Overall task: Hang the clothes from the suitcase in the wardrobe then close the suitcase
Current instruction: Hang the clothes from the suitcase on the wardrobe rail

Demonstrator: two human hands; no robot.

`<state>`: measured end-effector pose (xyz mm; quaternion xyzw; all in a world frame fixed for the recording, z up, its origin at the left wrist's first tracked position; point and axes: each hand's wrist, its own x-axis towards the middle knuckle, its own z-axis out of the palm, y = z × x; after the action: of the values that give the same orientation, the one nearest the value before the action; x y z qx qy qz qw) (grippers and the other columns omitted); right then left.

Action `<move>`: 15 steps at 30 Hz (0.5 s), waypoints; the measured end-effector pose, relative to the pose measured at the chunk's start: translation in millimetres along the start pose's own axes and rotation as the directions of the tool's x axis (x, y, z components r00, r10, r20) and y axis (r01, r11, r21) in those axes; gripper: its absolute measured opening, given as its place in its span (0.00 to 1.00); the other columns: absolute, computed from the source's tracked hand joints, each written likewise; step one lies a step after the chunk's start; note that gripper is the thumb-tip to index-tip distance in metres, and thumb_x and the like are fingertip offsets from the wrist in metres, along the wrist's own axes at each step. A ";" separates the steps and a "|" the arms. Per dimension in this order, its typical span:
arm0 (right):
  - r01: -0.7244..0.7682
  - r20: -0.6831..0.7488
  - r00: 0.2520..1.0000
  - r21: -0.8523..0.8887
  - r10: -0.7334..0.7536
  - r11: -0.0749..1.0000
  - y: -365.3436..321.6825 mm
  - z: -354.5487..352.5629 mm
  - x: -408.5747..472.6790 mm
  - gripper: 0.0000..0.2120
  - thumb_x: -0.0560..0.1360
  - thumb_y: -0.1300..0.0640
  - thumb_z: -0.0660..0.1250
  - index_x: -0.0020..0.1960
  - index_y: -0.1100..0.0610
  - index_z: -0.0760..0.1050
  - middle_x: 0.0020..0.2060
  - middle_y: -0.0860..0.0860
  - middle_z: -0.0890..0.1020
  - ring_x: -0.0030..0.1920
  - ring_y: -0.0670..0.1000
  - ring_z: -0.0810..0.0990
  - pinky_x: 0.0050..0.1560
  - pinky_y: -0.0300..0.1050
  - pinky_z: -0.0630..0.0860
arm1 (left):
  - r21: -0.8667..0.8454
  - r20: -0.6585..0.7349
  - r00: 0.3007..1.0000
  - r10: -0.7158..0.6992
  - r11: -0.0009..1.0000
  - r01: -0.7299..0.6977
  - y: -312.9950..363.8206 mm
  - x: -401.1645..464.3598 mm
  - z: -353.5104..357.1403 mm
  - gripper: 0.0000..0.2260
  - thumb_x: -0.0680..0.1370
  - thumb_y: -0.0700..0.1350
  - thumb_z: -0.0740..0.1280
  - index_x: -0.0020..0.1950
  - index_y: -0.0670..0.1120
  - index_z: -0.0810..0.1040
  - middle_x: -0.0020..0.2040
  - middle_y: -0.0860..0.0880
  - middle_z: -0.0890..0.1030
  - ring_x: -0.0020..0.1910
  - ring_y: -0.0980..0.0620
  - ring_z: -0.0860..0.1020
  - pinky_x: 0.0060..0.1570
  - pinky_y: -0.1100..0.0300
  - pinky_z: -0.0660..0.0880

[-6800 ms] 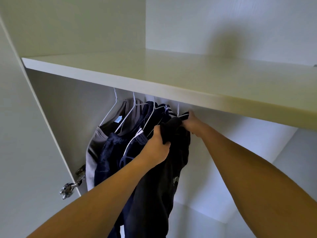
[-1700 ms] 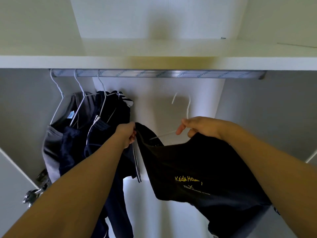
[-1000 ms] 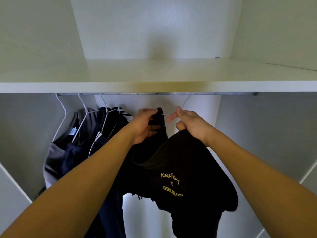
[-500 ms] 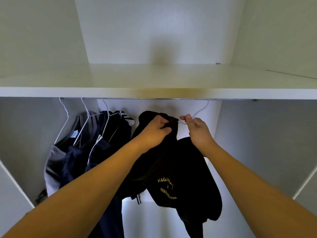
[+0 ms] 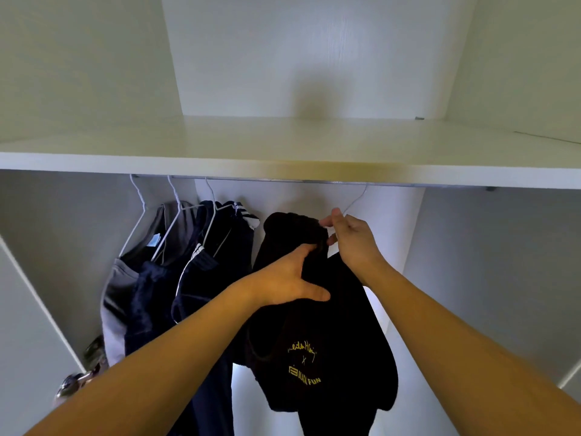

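Under the white wardrobe shelf (image 5: 283, 158), at 12 o'clock, the rail (image 5: 314, 181) carries the hanger (image 5: 355, 199). Left grip (image 5: 289, 284) clutches the black shirt (image 5: 314, 357), now lower; right grip (image 5: 352, 240) pinches its collar.

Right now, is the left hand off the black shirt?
No, the left hand grips the black shirt just below its bunched collar.

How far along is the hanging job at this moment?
Done: three garments hang on white hangers at the rail's left end. In hand: the black T-shirt; the right hand pinches its white hanger, whose hook reaches up to the rail, while the left hand grips the bunched fabric. Left: straightening and letting go. The suitcase is out of view.
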<state>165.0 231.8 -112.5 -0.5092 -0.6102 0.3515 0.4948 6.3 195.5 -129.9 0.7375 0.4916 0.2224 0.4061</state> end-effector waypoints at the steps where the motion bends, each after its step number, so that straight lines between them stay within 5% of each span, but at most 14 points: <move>1: 0.012 -0.004 1.000 -0.002 -0.012 1.000 1.8 4.8 -0.3 0.21 0.84 0.46 0.52 0.55 0.54 0.80 0.43 0.44 0.79 0.47 0.46 0.78 0.49 0.38 0.74 | 0.105 -0.047 0.999 0.011 0.994 -0.006 -1.7 3.6 5.4 0.33 0.71 0.46 0.76 0.71 0.49 0.64 0.62 0.53 0.75 0.57 0.56 0.76 0.50 0.67 0.75; 3: 0.016 -0.010 1.000 -0.003 -0.017 1.000 7.5 12.7 -1.7 0.20 0.83 0.46 0.53 0.51 0.55 0.80 0.45 0.44 0.80 0.48 0.45 0.78 0.57 0.42 0.73 | 0.287 -0.151 0.986 0.071 0.958 -0.025 -4.9 11.9 9.1 0.21 0.73 0.45 0.73 0.64 0.45 0.72 0.57 0.48 0.79 0.53 0.53 0.78 0.51 0.59 0.77; 6: 0.010 -0.045 0.999 -0.035 -0.011 0.999 14.6 15.0 -3.8 0.21 0.83 0.46 0.53 0.45 0.57 0.78 0.44 0.50 0.80 0.47 0.47 0.79 0.55 0.44 0.74 | 0.415 -0.166 0.981 0.102 0.909 -0.025 -6.8 20.0 3.6 0.10 0.76 0.44 0.68 0.56 0.44 0.78 0.50 0.47 0.81 0.48 0.49 0.79 0.50 0.51 0.78; 10: 0.033 -0.030 0.999 -0.094 -0.036 0.995 16.6 2.1 -0.8 0.21 0.84 0.47 0.52 0.39 0.57 0.72 0.40 0.52 0.77 0.43 0.48 0.76 0.48 0.40 0.69 | 0.223 -0.218 0.970 0.110 0.973 -0.060 -6.3 19.4 -3.7 0.04 0.77 0.44 0.69 0.51 0.47 0.80 0.44 0.51 0.81 0.43 0.54 0.80 0.40 0.66 0.74; 15: -0.075 0.116 0.990 -0.068 0.083 0.995 14.9 -11.3 7.2 0.23 0.83 0.42 0.49 0.38 0.55 0.67 0.37 0.51 0.74 0.42 0.50 0.73 0.49 0.41 0.69 | 0.006 -0.316 0.923 0.220 0.973 -0.229 -1.5 17.7 -2.5 0.05 0.78 0.40 0.67 0.53 0.45 0.81 0.47 0.49 0.83 0.44 0.58 0.81 0.44 0.70 0.76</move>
<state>180.0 241.4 -121.6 -0.5267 -0.6288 0.3810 0.4267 11.1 212.8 -131.0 0.7376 0.4589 0.3898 0.3056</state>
